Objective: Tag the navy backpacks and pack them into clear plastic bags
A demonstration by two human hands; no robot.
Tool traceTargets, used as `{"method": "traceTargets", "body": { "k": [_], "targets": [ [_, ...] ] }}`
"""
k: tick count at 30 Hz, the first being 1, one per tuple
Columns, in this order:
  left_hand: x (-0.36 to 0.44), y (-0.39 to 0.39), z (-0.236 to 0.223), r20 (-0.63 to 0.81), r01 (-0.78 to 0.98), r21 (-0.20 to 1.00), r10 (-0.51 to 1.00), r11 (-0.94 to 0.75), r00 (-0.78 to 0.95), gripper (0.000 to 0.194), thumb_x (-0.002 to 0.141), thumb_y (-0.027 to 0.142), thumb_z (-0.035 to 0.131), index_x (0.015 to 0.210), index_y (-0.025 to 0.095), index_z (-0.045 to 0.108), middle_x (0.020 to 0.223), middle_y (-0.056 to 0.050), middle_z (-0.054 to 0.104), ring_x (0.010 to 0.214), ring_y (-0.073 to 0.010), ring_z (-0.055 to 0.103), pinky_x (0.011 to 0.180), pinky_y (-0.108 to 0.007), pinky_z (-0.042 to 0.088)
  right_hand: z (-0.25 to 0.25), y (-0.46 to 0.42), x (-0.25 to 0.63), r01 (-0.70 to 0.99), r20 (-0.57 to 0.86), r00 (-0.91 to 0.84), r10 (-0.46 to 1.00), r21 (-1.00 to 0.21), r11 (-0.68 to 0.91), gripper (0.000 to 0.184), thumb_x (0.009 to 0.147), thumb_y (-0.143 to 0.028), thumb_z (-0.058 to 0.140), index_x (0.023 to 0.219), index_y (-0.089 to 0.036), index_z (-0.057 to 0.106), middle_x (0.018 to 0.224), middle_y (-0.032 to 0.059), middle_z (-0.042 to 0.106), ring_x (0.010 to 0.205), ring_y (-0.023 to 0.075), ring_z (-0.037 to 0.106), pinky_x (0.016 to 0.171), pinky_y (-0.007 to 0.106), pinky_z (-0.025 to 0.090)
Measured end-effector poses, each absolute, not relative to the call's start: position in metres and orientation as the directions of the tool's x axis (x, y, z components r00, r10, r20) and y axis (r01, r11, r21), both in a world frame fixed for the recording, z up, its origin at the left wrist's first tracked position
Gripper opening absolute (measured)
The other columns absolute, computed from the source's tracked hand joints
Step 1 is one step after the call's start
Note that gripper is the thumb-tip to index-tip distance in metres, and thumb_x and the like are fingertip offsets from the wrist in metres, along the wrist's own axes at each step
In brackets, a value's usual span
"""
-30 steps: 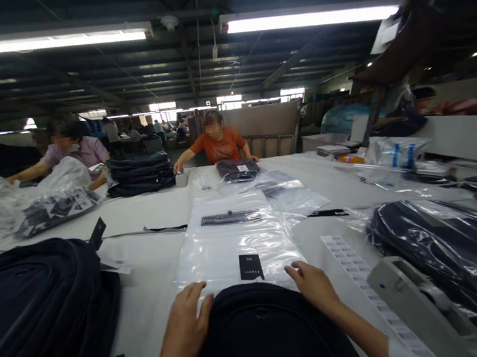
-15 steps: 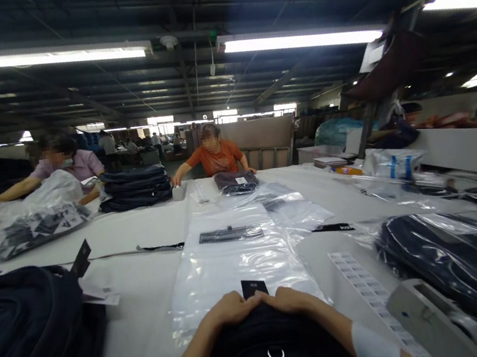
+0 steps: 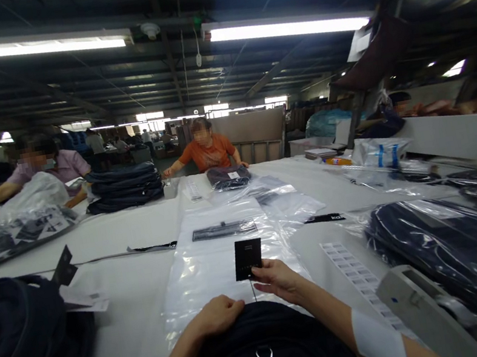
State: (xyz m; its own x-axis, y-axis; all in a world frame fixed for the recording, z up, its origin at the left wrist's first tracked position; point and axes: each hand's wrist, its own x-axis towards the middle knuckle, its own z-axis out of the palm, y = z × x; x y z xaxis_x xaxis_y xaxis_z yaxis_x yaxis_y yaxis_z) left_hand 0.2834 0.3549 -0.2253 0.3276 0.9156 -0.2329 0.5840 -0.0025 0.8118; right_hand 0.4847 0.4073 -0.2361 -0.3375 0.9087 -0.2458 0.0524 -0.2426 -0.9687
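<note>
A dark backpack (image 3: pixel 266 336) with a metal D-ring lies in front of me at the bottom of the head view. My left hand (image 3: pixel 221 315) is closed on its top edge. Just above the bag, my right hand (image 3: pixel 279 280) pinches a black hang tag (image 3: pixel 248 258) by its lower corner. A thin cord runs from the tag down to the bag. Beneath the tag, flat clear plastic bags (image 3: pixel 217 265) cover the middle of the table.
More dark backpacks (image 3: pixel 22 340) are piled at the left, with tags sticking out. At the right lie a plastic-wrapped backpack (image 3: pixel 456 263), a grey tape dispenser (image 3: pixel 427 305) and a label sheet (image 3: pixel 360 280). A co-worker in an orange shirt (image 3: pixel 210 151) stands across the white table (image 3: pixel 125 321).
My right hand has let go of the bag's top edge and lifted the black hang tag upright. My left hand stays on the bag. The view has shifted slightly.
</note>
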Motion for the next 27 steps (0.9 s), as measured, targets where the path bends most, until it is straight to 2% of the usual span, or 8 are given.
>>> {"method": "traceTargets", "body": {
  "k": [2, 5, 9, 12, 17, 20, 24, 27],
  "targets": [
    [0.284, 0.358, -0.222, -0.198, 0.509, 0.860, 0.906, -0.021, 0.373, 0.029, 0.073, 0.042, 0.063, 0.083, 0.016, 0.070, 0.080, -0.007, 0.069, 0.078, -0.0244, 0.063, 0.071, -0.030, 0.045, -0.230, 0.393, 0.483, -0.001, -0.131, -0.322, 0.938, -0.990, -0.139, 0.047, 0.065, -0.050, 0.075, 0.097, -0.018, 0.063, 0.105, 0.0082, 0.067, 0.103, 0.0240, 0.062, 0.092, 0.037, 0.047],
    [0.288, 0.360, -0.217, -0.054, 0.246, 0.967, 0.884, -0.070, 0.465, 0.061, 0.066, 0.032, 0.074, 0.122, 0.021, 0.056, 0.118, -0.006, 0.064, 0.105, -0.0242, 0.060, 0.085, -0.029, 0.047, -0.228, 0.361, 0.483, 0.122, 0.180, -0.301, 0.937, -0.967, 0.225, 0.020, 0.072, -0.037, 0.070, 0.083, -0.021, 0.067, 0.109, 0.0064, 0.066, 0.106, 0.0259, 0.059, 0.096, 0.038, 0.045],
    [0.292, 0.347, -0.231, 0.201, -0.046, 0.978, 0.862, -0.203, 0.466, 0.035, 0.077, 0.033, 0.068, 0.107, 0.016, 0.065, 0.103, -0.007, 0.070, 0.099, -0.0266, 0.063, 0.088, -0.037, 0.049, -0.237, 0.325, 0.493, 0.352, 0.451, -0.232, 0.862, -0.787, 0.507, 0.038, 0.078, -0.020, 0.059, 0.115, -0.026, 0.055, 0.109, 0.0053, 0.061, 0.094, 0.0206, 0.062, 0.087, 0.037, 0.050],
    [0.290, 0.326, -0.258, 0.403, 0.247, 0.829, 0.843, -0.501, 0.357, 0.018, 0.088, 0.028, 0.056, 0.095, 0.020, 0.071, 0.095, -0.006, 0.072, 0.088, -0.0224, 0.065, 0.081, -0.036, 0.051, -0.246, 0.312, 0.505, 0.458, 0.519, -0.139, 0.843, -0.721, 0.520, 0.069, 0.077, -0.015, 0.059, 0.138, -0.026, 0.030, 0.117, 0.0084, 0.055, 0.079, 0.0155, 0.064, 0.078, 0.034, 0.053],
    [0.279, 0.283, -0.290, 0.563, 0.539, 0.354, 0.634, -0.764, 0.529, 0.027, 0.088, 0.017, 0.055, 0.113, 0.021, 0.063, 0.112, -0.011, 0.066, 0.095, -0.0226, 0.061, 0.080, -0.037, 0.053, -0.261, 0.295, 0.520, 0.463, 0.567, -0.634, 0.525, -0.266, 0.846, 0.023, 0.086, -0.010, 0.051, 0.100, -0.024, 0.065, 0.087, 0.0040, 0.067, 0.072, 0.0149, 0.063, 0.066, 0.030, 0.048],
    [0.275, 0.265, -0.294, 0.529, 0.575, 0.269, 0.617, -0.773, 0.583, 0.031, 0.088, 0.012, 0.050, 0.117, 0.019, 0.059, 0.116, -0.011, 0.065, 0.100, -0.0233, 0.060, 0.084, -0.038, 0.053, -0.269, 0.287, 0.523, 0.495, 0.603, -0.622, 0.500, -0.192, 0.848, 0.020, 0.089, -0.010, 0.049, 0.092, -0.020, 0.066, 0.089, 0.0071, 0.072, 0.072, 0.0151, 0.065, 0.062, 0.029, 0.047],
    [0.282, 0.266, -0.284, 0.534, 0.586, 0.462, 0.736, -0.666, 0.415, 0.029, 0.091, 0.014, 0.045, 0.114, 0.022, 0.061, 0.114, -0.008, 0.066, 0.098, -0.0199, 0.063, 0.083, -0.033, 0.054, -0.267, 0.288, 0.515, 0.466, 0.615, -0.601, 0.511, -0.249, 0.849, 0.023, 0.091, -0.015, 0.047, 0.102, -0.018, 0.066, 0.101, 0.0101, 0.072, 0.077, 0.0175, 0.067, 0.064, 0.029, 0.048],
    [0.291, 0.279, -0.268, 0.378, 0.537, 0.758, 0.920, -0.370, 0.101, 0.020, 0.089, 0.028, 0.053, 0.106, 0.023, 0.063, 0.100, -0.004, 0.069, 0.088, -0.0181, 0.066, 0.079, -0.030, 0.054, -0.260, 0.296, 0.509, 0.537, 0.540, -0.368, 0.757, -0.542, 0.647, 0.025, 0.093, -0.025, 0.046, 0.090, -0.018, 0.070, 0.081, 0.0056, 0.074, 0.067, 0.0170, 0.067, 0.059, 0.027, 0.049]
  ]
}}
